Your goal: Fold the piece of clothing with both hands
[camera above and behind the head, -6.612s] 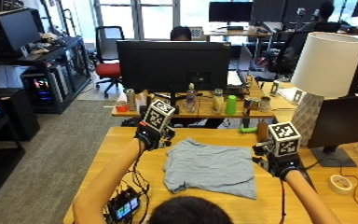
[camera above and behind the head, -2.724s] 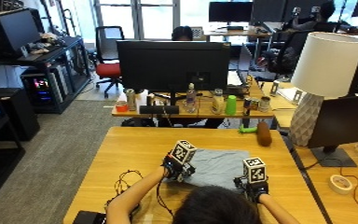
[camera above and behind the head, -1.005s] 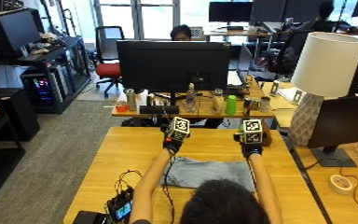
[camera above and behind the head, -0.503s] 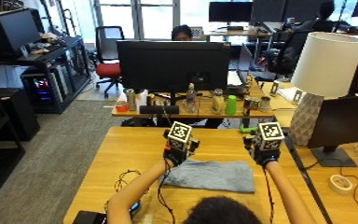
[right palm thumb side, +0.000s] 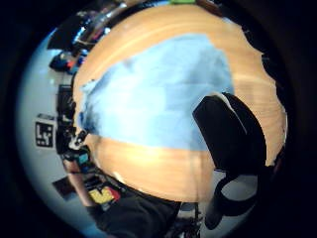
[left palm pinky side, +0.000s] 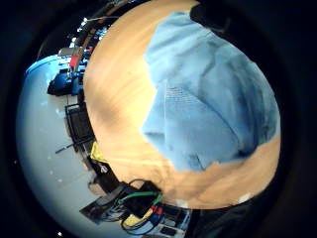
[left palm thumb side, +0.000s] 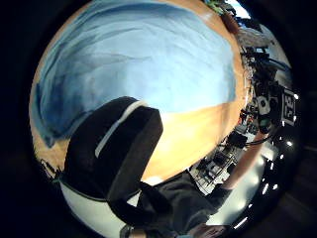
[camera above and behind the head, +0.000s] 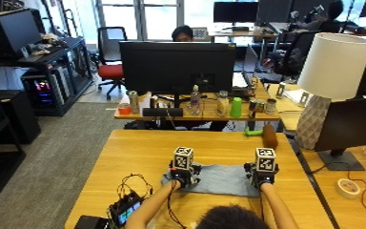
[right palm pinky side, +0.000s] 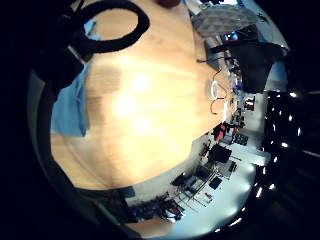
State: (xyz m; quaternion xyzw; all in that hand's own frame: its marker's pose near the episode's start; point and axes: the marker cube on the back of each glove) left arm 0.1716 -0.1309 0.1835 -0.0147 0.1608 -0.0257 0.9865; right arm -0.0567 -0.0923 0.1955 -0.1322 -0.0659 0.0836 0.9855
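Blue-grey cloth garment (camera above and behind the head: 221, 180) lies folded into a flat wide rectangle on the light wooden table (camera above and behind the head: 145, 152), near the person's edge. Left hand (camera above and behind the head: 182, 175) sits on its left end, right hand (camera above and behind the head: 261, 177) on its right end, both in black gloves. Can't tell from any view whether the fingers are spread, flat or pinching fabric. Left thumb-side palm view: the garment's straight near edge runs across bare wood. Right little-finger palm view: the cloth's right edge ends at that hand, open wood beyond. Far half of the table is bare wood up to a brown bottle-shaped object (camera above and behind the head: 269, 136) and a green item (camera above and behind the head: 253, 133) at the far right. Black box with tangled cables (camera above and behind the head: 127, 206) sits at the near left corner, apart from the cloth.
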